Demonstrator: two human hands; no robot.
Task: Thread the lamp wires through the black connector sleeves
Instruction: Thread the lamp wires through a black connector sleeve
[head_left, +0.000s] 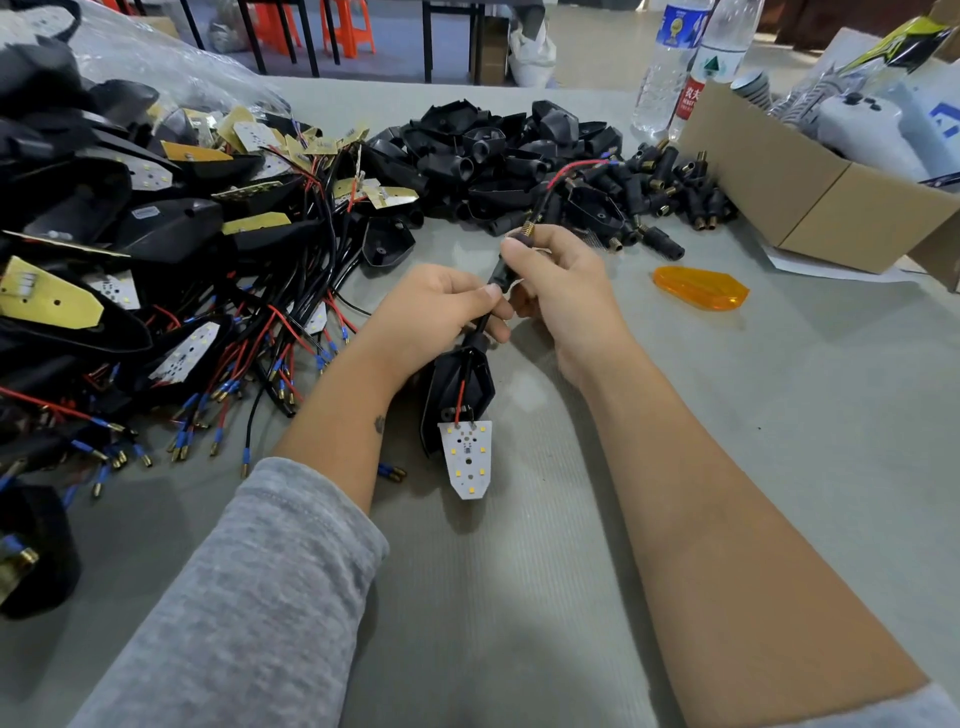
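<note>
Inside both hands, the connector sleeve hides mostly.

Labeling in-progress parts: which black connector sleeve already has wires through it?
The black connector sleeve pinched in the right hand, above the left hand. Red wire exits its brass threaded end; the loose sleeves piled behind lie unthreaded.

The right hand hides most of the black connector sleeve, and the cardboard box runs off the right edge.
</note>
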